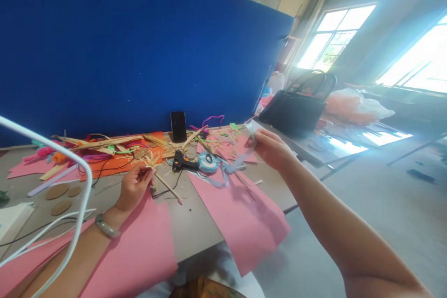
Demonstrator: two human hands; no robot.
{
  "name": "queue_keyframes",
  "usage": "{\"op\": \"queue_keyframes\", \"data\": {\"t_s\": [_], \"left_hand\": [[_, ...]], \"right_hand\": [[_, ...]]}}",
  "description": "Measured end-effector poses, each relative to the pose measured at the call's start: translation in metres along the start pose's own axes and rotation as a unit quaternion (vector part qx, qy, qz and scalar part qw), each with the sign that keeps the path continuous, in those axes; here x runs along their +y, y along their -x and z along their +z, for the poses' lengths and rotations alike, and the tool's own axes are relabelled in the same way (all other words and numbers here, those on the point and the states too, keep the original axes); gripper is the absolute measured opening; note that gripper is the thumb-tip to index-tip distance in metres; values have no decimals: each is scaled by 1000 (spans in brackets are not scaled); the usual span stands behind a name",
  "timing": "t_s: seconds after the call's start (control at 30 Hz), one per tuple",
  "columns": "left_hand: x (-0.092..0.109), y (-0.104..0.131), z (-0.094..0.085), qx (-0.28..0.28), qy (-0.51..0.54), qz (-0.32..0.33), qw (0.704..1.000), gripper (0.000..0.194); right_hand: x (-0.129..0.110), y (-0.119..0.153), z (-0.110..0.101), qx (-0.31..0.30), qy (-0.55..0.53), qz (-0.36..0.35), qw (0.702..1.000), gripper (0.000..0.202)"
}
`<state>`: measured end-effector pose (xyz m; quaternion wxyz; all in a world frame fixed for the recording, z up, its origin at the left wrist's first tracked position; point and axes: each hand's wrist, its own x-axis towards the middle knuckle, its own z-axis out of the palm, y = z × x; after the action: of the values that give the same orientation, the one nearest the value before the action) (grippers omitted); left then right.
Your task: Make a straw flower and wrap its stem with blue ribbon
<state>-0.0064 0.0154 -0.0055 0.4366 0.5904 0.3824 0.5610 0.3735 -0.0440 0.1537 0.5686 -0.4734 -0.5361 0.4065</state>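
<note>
My left hand is closed in a pinch on a thin stick with pale straw-like husk strips at its upper end. The stick slants down to the right. Off to the right, my raised right hand pinches the end of a light blue ribbon. From there the ribbon runs down in loose curls to its roll on the table. A black glue gun lies against the roll, between my two hands.
Pink paper sheets overhang the table's front edge. Behind are husk strips, orange paper and a phone leaning on a blue panel. Wooden discs lie at left. A white cable crosses the left foreground; a black bag stands right.
</note>
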Motion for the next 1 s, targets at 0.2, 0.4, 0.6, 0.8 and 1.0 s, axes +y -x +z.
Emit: {"op": "queue_keyframes", "data": {"t_s": [0.2, 0.4, 0.6, 0.8, 1.0], "left_hand": [[1, 0, -1, -2, -5, 4, 1000, 16], [2, 0, -1, 9, -13, 4, 1000, 18], [0, 0, -2, 7, -21, -3, 1000, 17], [3, 0, -1, 10, -23, 2, 1000, 17], [5, -1, -1, 11, -19, -4, 1000, 18]], "right_hand": [[-30, 6, 16, -20, -32, -26, 999, 35], [-52, 17, 32, -26, -63, -50, 996, 38], [-87, 35, 36, -36, -73, -107, 991, 34], [-125, 52, 49, -7, -55, -166, 985, 40], [-135, 61, 48, -36, -68, -206, 976, 41]]}}
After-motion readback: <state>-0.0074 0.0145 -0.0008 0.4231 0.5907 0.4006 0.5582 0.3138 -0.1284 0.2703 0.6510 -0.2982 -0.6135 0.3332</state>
